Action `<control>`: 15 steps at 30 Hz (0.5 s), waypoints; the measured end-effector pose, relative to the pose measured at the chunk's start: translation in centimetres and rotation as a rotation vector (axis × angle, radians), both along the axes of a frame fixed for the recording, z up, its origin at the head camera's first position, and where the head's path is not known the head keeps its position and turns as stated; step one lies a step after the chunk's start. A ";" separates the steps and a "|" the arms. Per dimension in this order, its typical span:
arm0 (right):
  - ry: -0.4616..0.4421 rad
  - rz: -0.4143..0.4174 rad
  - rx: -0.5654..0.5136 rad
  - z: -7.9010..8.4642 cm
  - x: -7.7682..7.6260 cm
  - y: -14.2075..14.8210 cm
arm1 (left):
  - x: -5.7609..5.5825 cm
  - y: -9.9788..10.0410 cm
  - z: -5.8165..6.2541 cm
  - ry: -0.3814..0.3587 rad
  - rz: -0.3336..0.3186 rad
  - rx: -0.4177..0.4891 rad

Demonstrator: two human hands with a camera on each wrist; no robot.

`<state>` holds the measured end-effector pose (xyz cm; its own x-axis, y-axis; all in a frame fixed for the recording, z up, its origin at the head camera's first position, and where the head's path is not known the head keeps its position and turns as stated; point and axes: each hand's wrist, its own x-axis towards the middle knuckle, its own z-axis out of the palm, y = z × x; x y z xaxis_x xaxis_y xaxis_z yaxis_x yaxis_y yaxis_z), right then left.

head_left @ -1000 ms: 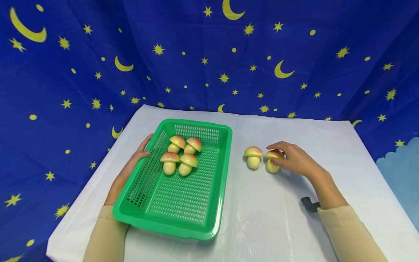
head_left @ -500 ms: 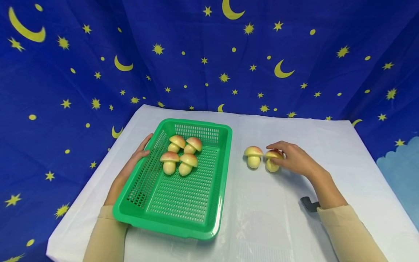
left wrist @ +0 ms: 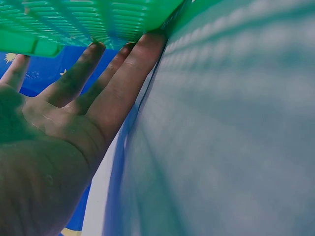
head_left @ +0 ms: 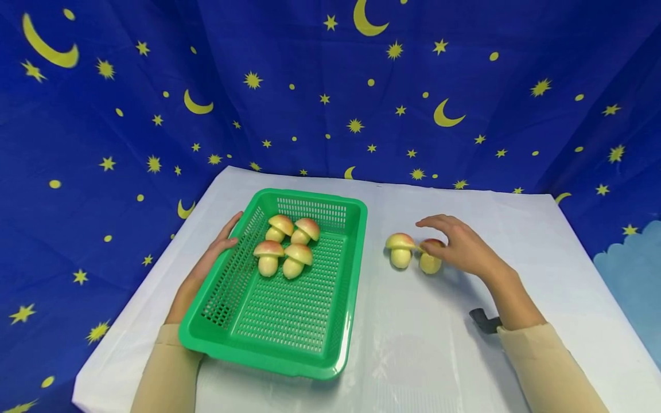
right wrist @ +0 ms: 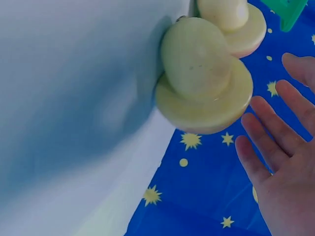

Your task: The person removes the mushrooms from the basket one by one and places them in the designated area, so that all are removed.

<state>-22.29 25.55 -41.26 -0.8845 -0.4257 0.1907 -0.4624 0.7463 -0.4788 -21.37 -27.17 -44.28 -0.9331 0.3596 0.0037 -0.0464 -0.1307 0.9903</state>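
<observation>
A green perforated plastic basket (head_left: 289,310) stands at left on the table, with several toy mushrooms (head_left: 268,264) gathered toward its far left part. My left hand (head_left: 203,264) touches the basket's left side; in the left wrist view its extended fingers (left wrist: 123,88) reach up against the green mesh. To the right of the basket, two more toy mushrooms sit side by side on the cloth. My right hand (head_left: 459,244) is held over the right-hand mushroom (head_left: 431,264) and partly hides its cap. In the right wrist view its spread fingers are beside the nearer mushroom (right wrist: 197,64), gripping nothing.
The other loose mushroom (head_left: 400,257) is just left of the one by my right hand. White cloth (head_left: 413,350) covers the table. A dark strap piece (head_left: 483,321) sticks out at my right wrist. Blue star-and-moon fabric (head_left: 310,97) hangs behind.
My right hand has lifted slightly, and its fingers have spread wider above the right-hand mushroom. The left hand and the basket hold their place; the view has shifted slightly.
</observation>
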 end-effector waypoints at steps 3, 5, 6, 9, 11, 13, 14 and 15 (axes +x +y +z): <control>0.030 -0.016 -0.018 0.3 0.0 -0.4 | 1.0 -0.1 0.3 -0.012 -0.042 -0.011; 0.052 -0.035 -0.023 0.4 -0.1 -0.7 | 1.4 -0.2 0.4 -0.007 -0.072 -0.020; 0.058 -0.045 -0.025 0.5 -0.1 -0.8 | 1.4 -0.2 0.3 -0.004 -0.073 -0.020; 0.060 -0.067 -0.028 0.7 -0.2 -1.3 | 1.2 -0.3 0.3 -0.004 -0.068 -0.029; 0.060 -0.072 -0.033 0.9 -0.2 -1.6 | 0.8 -0.2 0.2 0.001 -0.036 -0.025; 0.063 -0.064 -0.041 1.1 -0.2 -1.9 | 0.2 -0.1 0.1 0.001 -0.004 -0.014; 0.065 -0.055 -0.046 1.1 -0.2 -2.1 | 0.0 0.0 0.0 0.000 0.009 -0.006; 0.066 -0.045 -0.053 1.2 -0.2 -2.2 | -0.2 0.1 0.0 -0.002 0.022 0.002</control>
<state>-22.47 23.30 -40.02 -0.8874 -0.3731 0.2706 -0.4605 0.7415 -0.4879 -21.61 -27.11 -44.31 -0.9409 0.3386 0.0021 -0.0458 -0.1335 0.9900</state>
